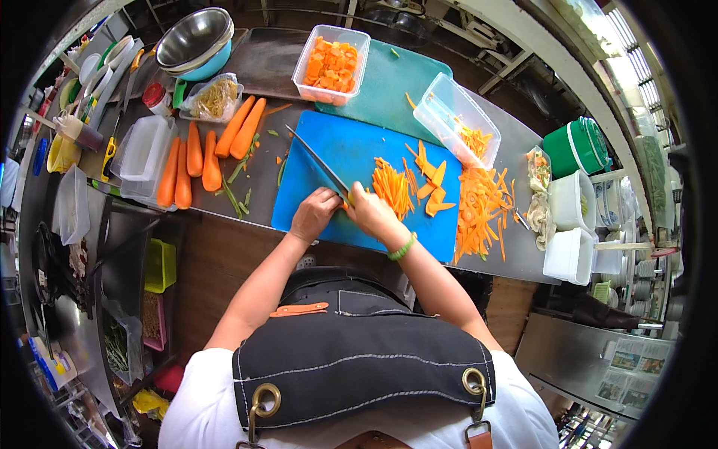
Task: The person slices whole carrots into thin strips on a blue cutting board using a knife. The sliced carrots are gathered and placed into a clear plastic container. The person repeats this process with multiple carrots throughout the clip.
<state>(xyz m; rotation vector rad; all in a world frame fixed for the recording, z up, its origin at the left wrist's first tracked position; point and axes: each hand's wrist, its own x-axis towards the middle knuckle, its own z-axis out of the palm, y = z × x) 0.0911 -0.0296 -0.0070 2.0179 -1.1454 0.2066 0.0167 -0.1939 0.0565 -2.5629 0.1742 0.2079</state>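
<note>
My right hand (373, 213) grips a kitchen knife (320, 160) whose long blade points to the far left over a blue cutting board (300, 157). Beside it, my left hand (315, 213) has its fingers curled on a piece of carrot (344, 206), mostly hidden beneath them. A pile of carrot matchsticks (391, 188) lies just right of the knife hand. Further right on the board are several flat carrot slices (432, 174). A large heap of carrot strips (477, 216) spreads past the board's right edge.
Several peeled carrots (241, 129) lie left of the board. Behind it, a clear tub (297, 78) of carrot pieces stands by a green cutting board (392, 84). A tilted plastic tub (443, 106) holds carrot shreds. Steel bowls (193, 39) sit back left; white containers (569, 255) stand right.
</note>
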